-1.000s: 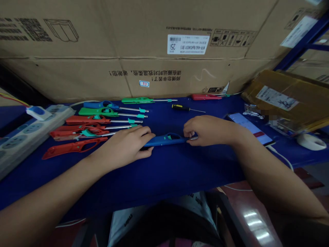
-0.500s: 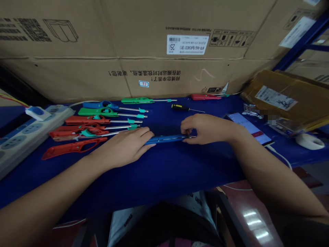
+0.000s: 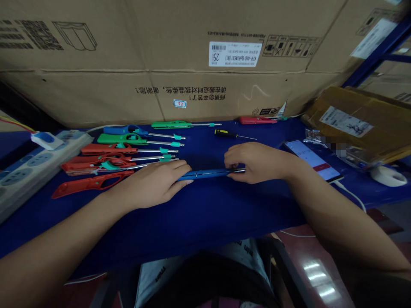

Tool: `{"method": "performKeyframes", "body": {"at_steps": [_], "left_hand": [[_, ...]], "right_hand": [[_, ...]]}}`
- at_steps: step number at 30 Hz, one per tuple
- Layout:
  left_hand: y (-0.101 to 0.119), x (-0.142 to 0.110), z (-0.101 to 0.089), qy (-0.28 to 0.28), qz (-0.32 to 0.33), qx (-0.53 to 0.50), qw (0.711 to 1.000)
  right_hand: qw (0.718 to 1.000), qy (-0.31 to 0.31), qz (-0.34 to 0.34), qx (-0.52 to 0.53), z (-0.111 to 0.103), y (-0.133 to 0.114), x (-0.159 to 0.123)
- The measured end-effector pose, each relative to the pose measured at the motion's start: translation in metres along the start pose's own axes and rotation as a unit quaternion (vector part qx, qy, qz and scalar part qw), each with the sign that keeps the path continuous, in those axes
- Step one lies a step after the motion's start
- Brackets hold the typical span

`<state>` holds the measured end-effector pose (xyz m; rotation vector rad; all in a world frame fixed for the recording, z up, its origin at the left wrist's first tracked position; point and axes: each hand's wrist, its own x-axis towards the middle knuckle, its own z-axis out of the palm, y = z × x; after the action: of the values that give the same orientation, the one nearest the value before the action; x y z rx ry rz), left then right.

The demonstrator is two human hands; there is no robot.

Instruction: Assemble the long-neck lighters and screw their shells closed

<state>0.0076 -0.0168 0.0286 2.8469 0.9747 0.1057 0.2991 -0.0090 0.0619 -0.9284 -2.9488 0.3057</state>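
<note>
Between my hands a blue long-nosed lighter (image 3: 208,173) lies level above the blue table top. My left hand (image 3: 160,182) is closed round its left end, which the fingers hide. At the other end my right hand (image 3: 245,162) pinches the lighter where its shiny metal tube begins. Left of my left hand are several red lighters (image 3: 109,149), a green lighter (image 3: 120,139) and a blue lighter (image 3: 123,130), most with metal tubes and teal pieces. An open red handle shell (image 3: 91,185) lies nearest my left forearm.
Behind stands a large cardboard box (image 3: 186,90). A screwdriver (image 3: 226,134), another green lighter (image 3: 171,124) and a pink-red lighter (image 3: 258,120) lie before it. A power strip (image 3: 35,162) is at left; a phone (image 3: 313,160) and a brown parcel (image 3: 362,124) are at right.
My right hand has shifted slightly left along the lighter, and more of the metal tube shows beyond its fingertips. My left hand has moved slightly left.
</note>
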Motion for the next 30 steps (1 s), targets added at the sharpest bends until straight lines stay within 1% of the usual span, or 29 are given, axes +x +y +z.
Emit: {"method": "performKeyframes", "body": {"at_steps": [3, 6, 12, 14, 18, 20, 22, 27, 30], "left_hand": [[-0.001, 0.0, 0.0, 0.008, 0.002, -0.021, 1.0], [-0.002, 0.0, 0.0, 0.01, 0.004, -0.031, 0.999], [-0.001, -0.001, -0.001, -0.02, 0.005, -0.021, 1.0], [-0.001, -0.002, -0.001, -0.019, 0.005, -0.018, 1.0], [0.0, -0.001, -0.001, -0.01, 0.006, -0.02, 1.0], [0.0, -0.001, -0.001, -0.007, 0.004, -0.028, 1.0], [0.001, -0.001, 0.0, 0.002, -0.003, -0.04, 0.999], [0.002, -0.001, 0.001, 0.016, -0.008, -0.072, 0.997], [0.002, -0.001, 0.002, 0.016, 0.003, -0.082, 0.996]], "right_hand": [[1.0, 0.0, 0.01, 0.007, 0.001, 0.0, 0.001], [1.0, -0.004, -0.009, 0.02, 0.002, 0.0, 0.001], [0.999, -0.021, -0.031, 0.037, 0.001, -0.003, 0.001], [0.999, -0.022, -0.016, 0.032, 0.0, -0.004, 0.001], [0.999, -0.022, 0.036, 0.024, -0.001, -0.005, 0.001], [0.998, -0.011, 0.046, 0.033, -0.001, -0.006, 0.001], [0.998, 0.008, 0.036, 0.044, -0.001, -0.009, 0.001], [0.997, 0.068, -0.021, 0.028, 0.007, -0.012, 0.004], [0.995, 0.083, -0.049, 0.02, 0.014, -0.011, 0.008]]}}
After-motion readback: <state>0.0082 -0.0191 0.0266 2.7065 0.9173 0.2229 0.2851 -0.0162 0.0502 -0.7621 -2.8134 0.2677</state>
